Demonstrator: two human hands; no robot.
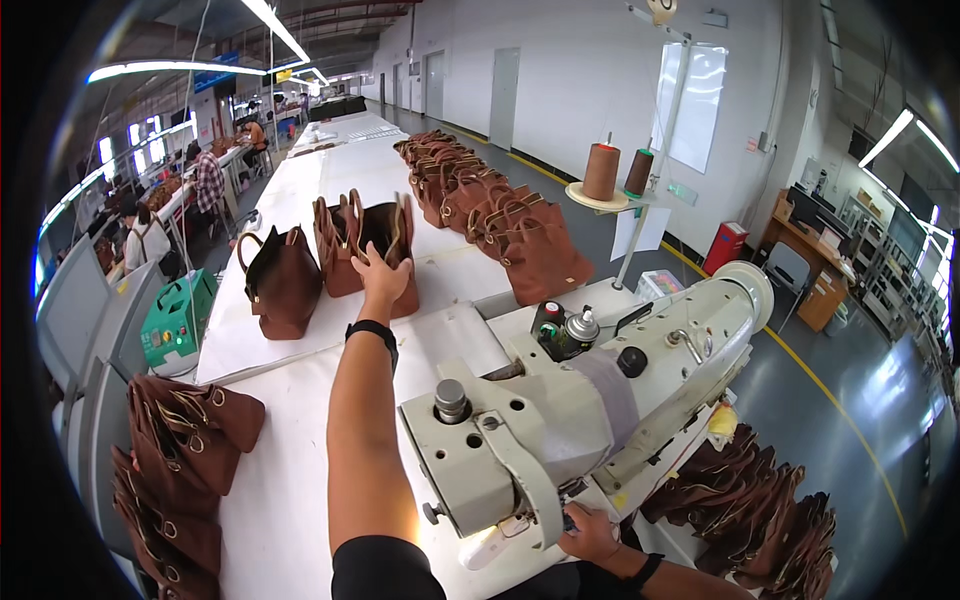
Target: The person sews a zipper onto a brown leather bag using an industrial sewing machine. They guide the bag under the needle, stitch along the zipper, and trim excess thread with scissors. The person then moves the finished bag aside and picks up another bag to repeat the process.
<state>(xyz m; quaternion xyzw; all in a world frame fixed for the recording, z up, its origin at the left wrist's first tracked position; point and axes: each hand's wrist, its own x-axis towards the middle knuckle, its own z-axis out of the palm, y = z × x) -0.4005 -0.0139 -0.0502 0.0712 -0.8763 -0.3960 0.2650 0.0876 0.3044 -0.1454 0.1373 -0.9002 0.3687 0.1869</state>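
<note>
Factory hall, grey floor, strip lights overhead; long white table [270,465] under the left hand and running on well past it. Left hand [380,270] is on the nearest brown bag [406,298], thumb spread from fingers; can't tell if it's gripping or only resting. Right hand [592,535] is low under the sewing machine [550,400] head, fingers curled; can't tell what, if anything, it holds.

Progress: my read is mid-batch. Bag at the left hand is assembled as far as shown: body closed up, handles on. Two more stand by that hand: upright bag [340,250] just left, single bag [284,290] further left. Long row of bags [480,215] beyond and right of it. Two more lots: stacked bags [185,470] left of the forearm, piled bags [750,510] right of the right hand. Can't tell which lots are done and which are left; no stitching detail readable.

Looks: bag in question is upright, mouth gaping, dark inside, smooth reddish-brown panels, pale edging on the handles. Left hand hides part of its front. No damage visible from here.
</note>
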